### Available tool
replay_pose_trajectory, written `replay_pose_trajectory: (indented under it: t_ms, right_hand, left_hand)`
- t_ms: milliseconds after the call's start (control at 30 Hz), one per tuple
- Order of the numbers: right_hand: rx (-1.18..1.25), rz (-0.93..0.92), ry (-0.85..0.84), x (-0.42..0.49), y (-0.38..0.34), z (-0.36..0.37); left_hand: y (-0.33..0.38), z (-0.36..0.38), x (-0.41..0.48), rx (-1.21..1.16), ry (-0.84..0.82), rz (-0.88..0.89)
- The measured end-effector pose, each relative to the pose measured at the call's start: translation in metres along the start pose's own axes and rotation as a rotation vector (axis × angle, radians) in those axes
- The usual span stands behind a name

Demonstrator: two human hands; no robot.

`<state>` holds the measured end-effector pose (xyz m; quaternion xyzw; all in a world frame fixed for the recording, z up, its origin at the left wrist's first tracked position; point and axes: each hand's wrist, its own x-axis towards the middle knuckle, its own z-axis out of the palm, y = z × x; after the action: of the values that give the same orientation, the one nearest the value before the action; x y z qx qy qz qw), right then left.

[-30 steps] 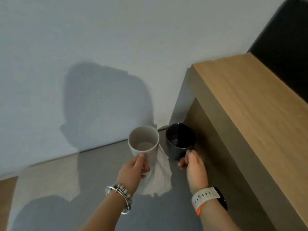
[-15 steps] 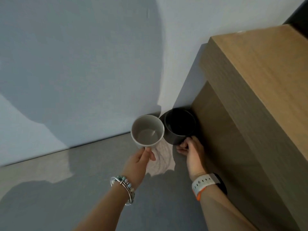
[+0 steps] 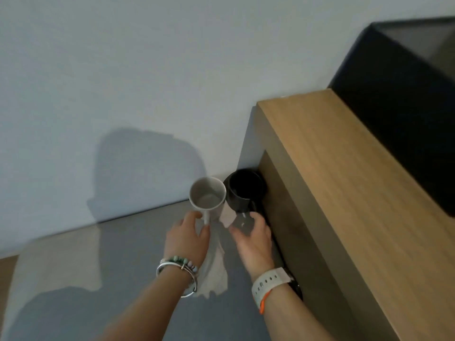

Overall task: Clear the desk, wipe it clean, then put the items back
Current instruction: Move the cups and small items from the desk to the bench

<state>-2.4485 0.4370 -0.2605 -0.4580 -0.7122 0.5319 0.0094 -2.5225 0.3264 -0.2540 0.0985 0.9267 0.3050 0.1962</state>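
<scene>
Desk (image 3: 344,180) by white wall (image 3: 147,70) | black mug (image 3: 243,190) on grey floor (image 3: 123,254) | hands: left (image 3: 184,239) pinches beige mug (image 3: 208,196), right (image 3: 253,239) unclear

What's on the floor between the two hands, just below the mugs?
In the head view, a pale ragged patch lies on the grey floor between the left hand and the right hand. I cannot tell whether it is cloth or light.
</scene>
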Motion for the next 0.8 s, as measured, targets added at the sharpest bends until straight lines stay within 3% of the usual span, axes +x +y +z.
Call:
replay_pose_trajectory:
  t_ms: [200,367,567,800]
  right_hand:
    - [-0.332,-0.32,-0.099,-0.108,-0.04,-0.048]
    - [-0.492,-0.478,0.102,-0.209,-0.06,-0.117]
    - [-0.444,-0.355,0.399,-0.321,-0.025,-0.209]
    - [-0.361,-0.11,0.674,-0.462,0.097,-0.308]
  left_hand:
    - [0.033,-0.075,-0.078,0.29,0.027,0.356]
    - [0.074,-0.117,-0.164,0.366,0.048,0.686]
    - [0.157,-0.119,-0.283,0.481,-0.047,1.01]
    - [0.213,-0.036,-0.447,0.436,-0.246,1.356]
